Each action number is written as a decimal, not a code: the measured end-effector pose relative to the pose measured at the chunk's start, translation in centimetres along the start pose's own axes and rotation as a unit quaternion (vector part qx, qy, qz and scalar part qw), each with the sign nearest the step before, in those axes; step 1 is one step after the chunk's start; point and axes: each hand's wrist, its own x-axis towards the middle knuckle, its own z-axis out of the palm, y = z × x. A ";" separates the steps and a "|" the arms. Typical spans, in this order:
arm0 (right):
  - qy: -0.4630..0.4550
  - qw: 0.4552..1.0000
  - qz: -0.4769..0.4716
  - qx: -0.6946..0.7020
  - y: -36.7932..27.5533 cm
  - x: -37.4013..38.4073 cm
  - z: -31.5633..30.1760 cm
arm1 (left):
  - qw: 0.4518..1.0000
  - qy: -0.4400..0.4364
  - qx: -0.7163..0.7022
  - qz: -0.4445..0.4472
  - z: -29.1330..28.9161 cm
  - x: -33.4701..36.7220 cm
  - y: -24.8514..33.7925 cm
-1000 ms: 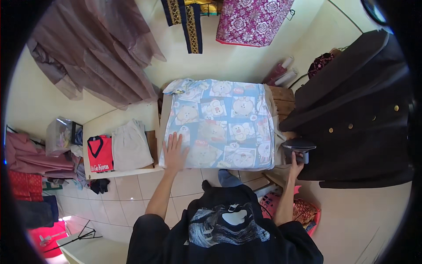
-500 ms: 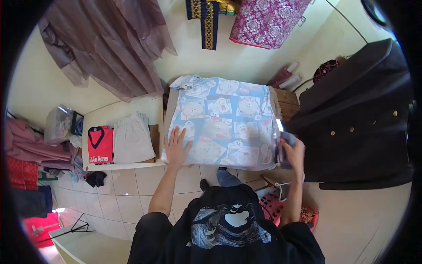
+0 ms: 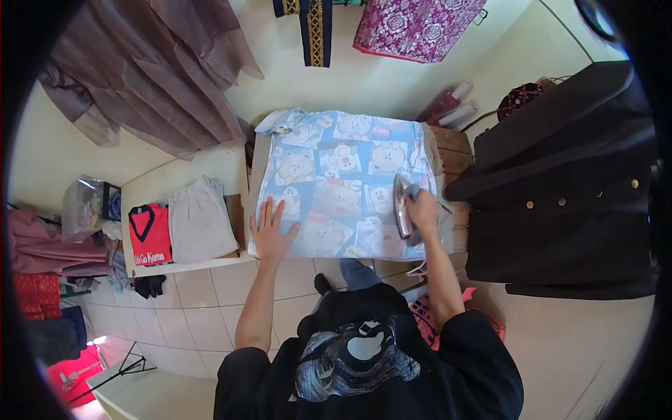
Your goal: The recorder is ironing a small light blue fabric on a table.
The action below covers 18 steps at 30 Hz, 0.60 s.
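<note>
A light blue cloth [image 3: 343, 199] printed with cartoon bears lies spread over a padded board, with a bunched part [image 3: 297, 120] at its far left corner. My left hand [image 3: 274, 233] rests flat on the cloth's near left side, fingers spread. In my right hand [image 3: 423, 213] is the handle of a clothes iron [image 3: 404, 208], which stands over the right part of the cloth. Its shiny metal side faces left; whether the soleplate touches the cloth cannot be seen.
Left of the board, a white table [image 3: 203, 260] bears a folded red shirt [image 3: 150, 238] and beige trousers [image 3: 201, 220]. A black buttoned garment [image 3: 560, 203] hangs close on the right. Sheer mauve fabric [image 3: 154, 77] hangs at the far left, and fabric rolls [image 3: 448, 101] lean behind.
My right hand has brought the iron leftward from the board's right edge onto the cloth. My left hand stays flat in about the same place. The whole view has shifted slightly.
</note>
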 end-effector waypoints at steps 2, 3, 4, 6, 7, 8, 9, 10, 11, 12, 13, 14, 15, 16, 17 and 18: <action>0.021 0.997 0.067 -0.012 0.2 1.2 -1.3 | 1.000 0.007 -0.009 -0.001 0.0 0.2 0.1; 0.018 0.997 0.068 -0.013 0.9 1.4 -1.2 | 1.000 0.004 -0.009 -0.003 -0.1 0.2 0.1; 0.006 0.999 0.038 -0.001 1.2 1.5 -1.1 | 1.000 0.001 -0.005 -0.003 -0.1 0.3 0.1; -0.063 0.998 -0.013 0.006 1.9 1.2 -1.0 | 1.000 -0.004 -0.001 -0.003 -0.2 0.3 0.3; -0.067 0.998 -0.014 0.006 1.5 0.6 -1.4 | 1.000 0.000 0.000 0.000 -0.4 0.2 0.3; -0.095 0.994 -0.055 -0.002 1.1 -0.2 -1.9 | 1.000 0.003 0.001 0.003 -0.6 0.1 0.2; -0.122 0.988 -0.096 -0.009 1.0 -0.7 -2.1 | 1.000 0.002 0.002 0.001 -0.7 0.1 0.1; -0.101 0.991 -0.085 -0.001 1.3 -0.9 -1.8 | 1.000 0.008 -0.004 0.009 -0.8 0.2 0.1; -0.102 0.991 -0.085 -0.002 1.5 -1.0 -1.6 | 1.000 0.015 -0.010 0.016 -0.9 0.2 0.2; -0.080 0.995 -0.057 -0.004 1.7 -1.0 -1.3 | 1.000 0.014 -0.010 0.016 -1.0 0.1 0.3; -0.057 0.998 -0.030 -0.005 1.5 -0.9 -1.3 | 0.999 0.016 -0.033 0.010 -1.2 0.2 0.4; -0.089 0.995 -0.049 0.004 1.6 -0.8 -1.2 | 0.998 0.018 -0.055 0.004 -1.3 0.2 0.4; -0.088 0.995 -0.049 0.004 1.7 -1.0 -1.3 | 0.998 0.018 -0.055 0.004 -1.3 0.1 0.4; -0.137 0.984 -0.110 -0.014 0.9 -1.6 -1.8 | 0.999 0.040 -0.035 -0.007 -1.2 -0.3 -0.1; -0.184 0.968 -0.170 -0.032 0.4 -1.9 -2.0 | 0.998 0.061 -0.014 -0.019 -1.1 -0.7 -0.6; -0.189 0.969 -0.159 -0.021 0.1 -1.9 -1.8 | 0.998 0.061 -0.012 -0.021 -0.5 -1.2 -1.8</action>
